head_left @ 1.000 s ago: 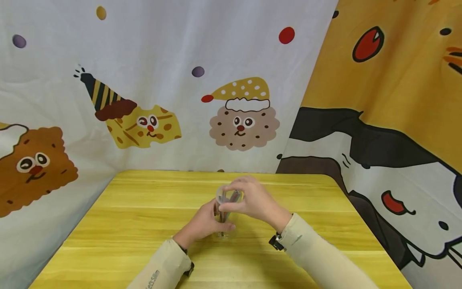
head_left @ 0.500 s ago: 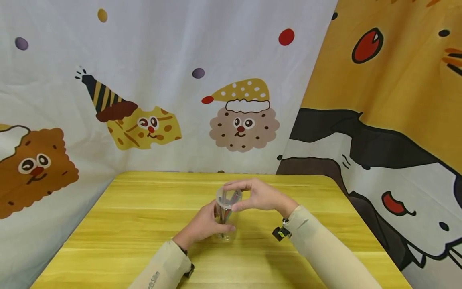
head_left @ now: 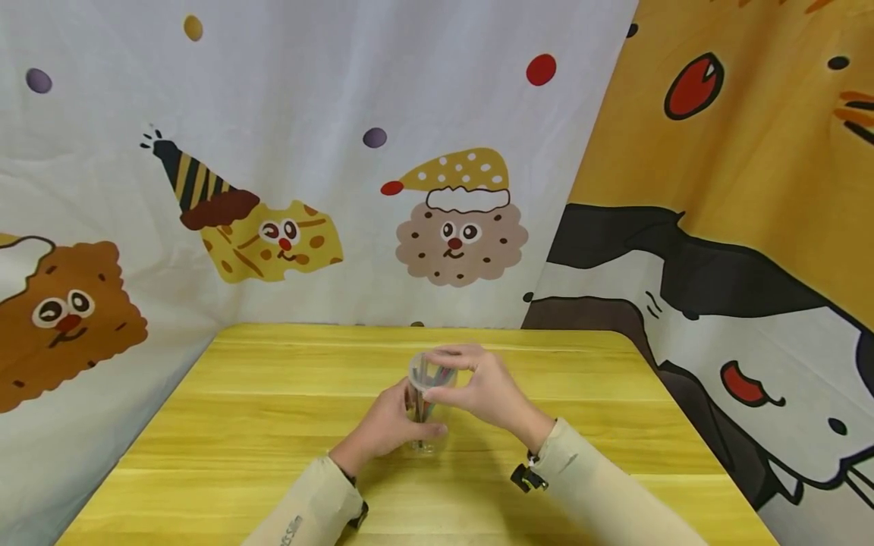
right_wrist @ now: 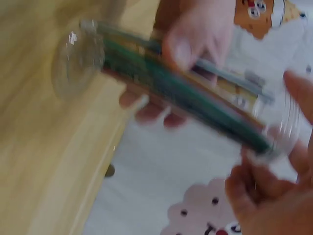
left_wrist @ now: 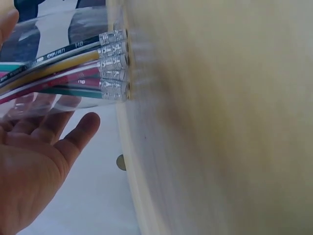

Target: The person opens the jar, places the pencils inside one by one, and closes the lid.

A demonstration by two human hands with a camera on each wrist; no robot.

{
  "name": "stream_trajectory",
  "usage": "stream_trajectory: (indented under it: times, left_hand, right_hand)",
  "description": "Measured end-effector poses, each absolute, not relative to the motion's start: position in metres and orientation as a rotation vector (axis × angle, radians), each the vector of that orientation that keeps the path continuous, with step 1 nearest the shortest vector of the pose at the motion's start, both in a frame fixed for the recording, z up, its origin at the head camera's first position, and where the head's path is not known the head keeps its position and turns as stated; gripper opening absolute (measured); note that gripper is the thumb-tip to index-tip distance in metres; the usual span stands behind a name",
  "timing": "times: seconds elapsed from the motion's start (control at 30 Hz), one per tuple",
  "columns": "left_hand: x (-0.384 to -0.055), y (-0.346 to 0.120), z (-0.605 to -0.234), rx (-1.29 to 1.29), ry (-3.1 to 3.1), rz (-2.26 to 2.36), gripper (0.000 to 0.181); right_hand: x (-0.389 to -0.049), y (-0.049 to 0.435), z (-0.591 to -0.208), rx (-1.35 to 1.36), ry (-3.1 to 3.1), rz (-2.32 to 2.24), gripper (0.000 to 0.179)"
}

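Observation:
A clear plastic tube-shaped jar (head_left: 424, 449) stands upright on the wooden table, with several pencils (left_wrist: 73, 66) inside, their eraser ends down near the base. My left hand (head_left: 388, 422) grips the jar around its middle, thumb on the near side. At the jar's top, my right hand (head_left: 486, 388) holds the clear round lid (head_left: 417, 370) by its edge between thumb and fingers. In the right wrist view, the right hand's fingers (right_wrist: 264, 196) curl about the top end, though the jar there is blurred. Whether the lid is fully seated cannot be told.
The wooden table (head_left: 273, 394) spreads out on all sides of the jar. Behind and beside it hangs a patterned curtain (head_left: 307, 114) with cartoon prints. Dark straps sit on both wrists, below pale sleeves (head_left: 608, 485).
The right hand shifted right around the lid with its fingers looser half a second ago, then came back left and closed on it. The left hand and jar have stayed nearly still.

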State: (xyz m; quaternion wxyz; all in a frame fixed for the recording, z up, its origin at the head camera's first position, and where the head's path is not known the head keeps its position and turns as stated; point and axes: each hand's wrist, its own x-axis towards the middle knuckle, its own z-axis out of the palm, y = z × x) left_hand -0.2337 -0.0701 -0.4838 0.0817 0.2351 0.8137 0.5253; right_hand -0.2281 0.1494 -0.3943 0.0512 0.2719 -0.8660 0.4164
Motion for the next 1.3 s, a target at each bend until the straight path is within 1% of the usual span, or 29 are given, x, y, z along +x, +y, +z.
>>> stream_trajectory:
  times: [0.1,0.17,0.27,0.43,0.53,0.63,0.8,1.3]
  left_hand:
    - [-0.232,-0.070,-0.482,0.693,2.448,1.560,0.082]
    - [-0.233,-0.070,-0.481,0.696,2.449,1.558,0.081]
    - [-0.235,-0.072,-0.482,0.715,2.410,1.564,0.081]
    - [-0.241,-0.075,-0.482,0.754,2.343,1.543,0.081]
    - [-0.244,-0.076,-0.483,0.765,2.332,1.521,0.080]
    - [-0.243,-0.075,-0.483,0.760,2.328,1.525,0.080]
    - [-0.238,-0.071,-0.483,0.740,2.358,1.561,0.081]
    - [-0.232,-0.064,-0.486,0.711,2.445,1.602,0.080]
  right_hand:
    - [-0.224,0.146,-0.398,0.781,-2.601,1.257,0.055]
    - [-0.226,0.147,-0.397,0.805,-2.611,1.263,0.056]
    - [-0.237,0.156,-0.394,0.934,-2.660,1.313,0.055]
    - [-0.263,0.168,-0.386,1.270,-2.751,1.397,0.058]
    - [-0.272,0.169,-0.382,1.342,-2.803,1.415,0.061]
    - [-0.273,0.169,-0.383,1.288,-2.833,1.477,0.061]
    - [-0.266,0.167,-0.386,1.208,-2.811,1.535,0.058]
    - [-0.229,0.147,-0.403,0.885,-2.651,1.401,0.057]
